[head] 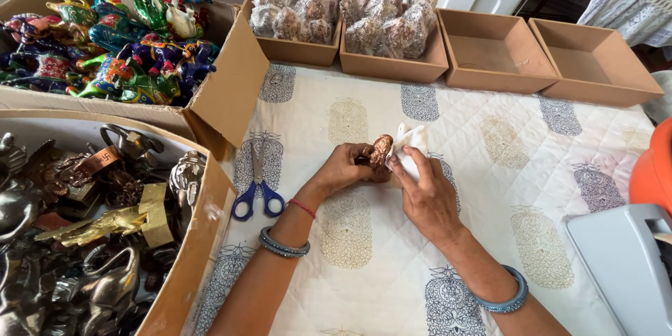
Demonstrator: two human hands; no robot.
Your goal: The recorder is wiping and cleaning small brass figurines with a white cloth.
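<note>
My left hand (pixel 343 168) grips a small copper-brown figurine (pixel 381 152) just above the quilted cloth (pixel 490 168). My right hand (pixel 423 192) pinches a piece of white wrapping paper (pixel 409 141) pressed against the figurine's right side. Both hands meet at the middle of the cloth. Each wrist wears a blue-grey bangle, and a red thread circles the left one.
Blue-handled scissors (pixel 257 192) lie left of my hands. Cardboard boxes hold metal figurines (pixel 91 231) and painted colourful figurines (pixel 119 49) at left. Two trays of wrapped items (pixel 343 17) and two bare trays (pixel 553 56) line the far edge. A grey device (pixel 623 266) sits at right.
</note>
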